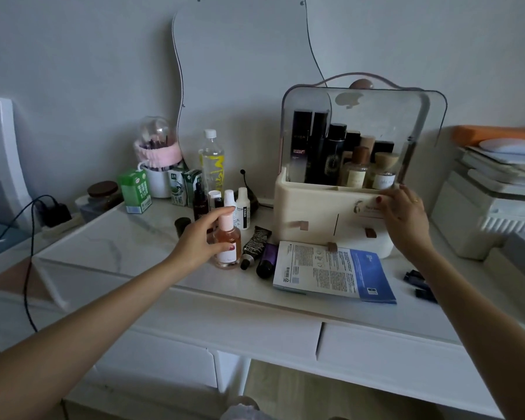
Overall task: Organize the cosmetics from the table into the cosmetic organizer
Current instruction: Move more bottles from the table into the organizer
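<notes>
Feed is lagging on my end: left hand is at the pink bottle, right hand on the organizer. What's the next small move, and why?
Probably close the left hand fully on the pink bottle and lift it straight up. The fingers already wrap it, it stands upright among other bottles, and the right hand rests at the organizer, whose clear lid looks raised.

The left hand covers the near side of the peach bottle, so how firm its grip is cannot be told. The right hand hides part of the logo on the cosmetic organizer. Bottle labels behind the clear lid are too small to read. The leaflet print blurs. Dark items at the surface edge stay unidentifiable.
</notes>
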